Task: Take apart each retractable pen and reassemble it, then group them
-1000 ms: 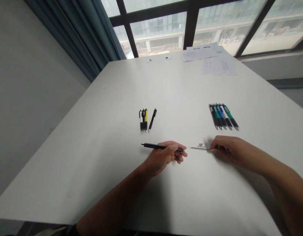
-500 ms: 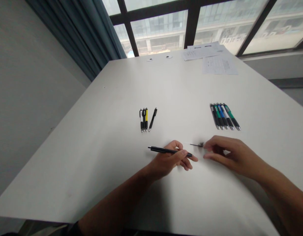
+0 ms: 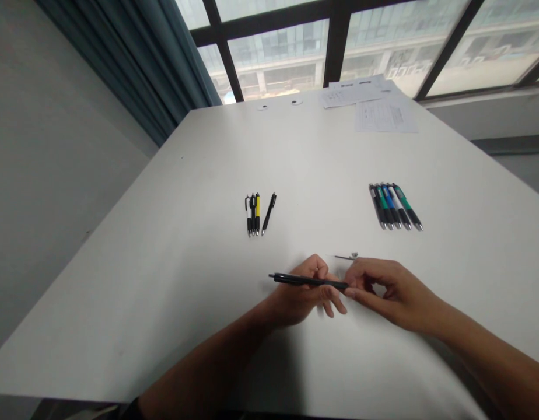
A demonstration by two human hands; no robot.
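Observation:
My left hand [image 3: 302,294] is closed round a black pen barrel [image 3: 296,280], held level above the white table [image 3: 173,280], its clip end pointing left. My right hand [image 3: 385,289] pinches the barrel's right end with thumb and forefinger. A thin refill with a small metal part [image 3: 346,256] lies on the table just beyond both hands, touched by neither.
A group of small pens [image 3: 257,213], black, white and yellow, lies at centre left. A row of several larger pens [image 3: 395,206], green, blue and white, lies at the right. Sheets of paper [image 3: 378,108] rest at the far edge by the window. A curtain hangs far left.
My right hand let the thin refill go onto the table and moved left to the barrel's end. My left hand drew the barrel a little nearer to me.

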